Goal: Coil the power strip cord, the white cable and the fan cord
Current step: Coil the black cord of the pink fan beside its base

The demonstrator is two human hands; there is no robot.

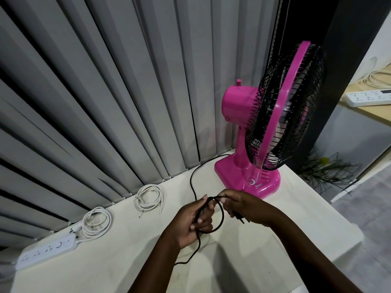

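A pink fan [249,132] with a black grille stands at the table's far right. Its black cord [193,182] runs from behind the base to my hands. My left hand [195,220] grips a small loop of the fan cord. My right hand [243,205] pinches the top of that loop, with the plug end poking out below the palm. More cord trails down over the table under my left forearm. The white cable [149,197] lies coiled by the blinds. The power strip [45,251] lies at the left with its white cord [96,222] coiled beside it.
Grey vertical blinds [95,102] hang along the back edge of the cream table [296,218]. At the right, past the table edge, are a dark pillar, a plant on the floor, and another power strip [369,98] on a wooden desk.
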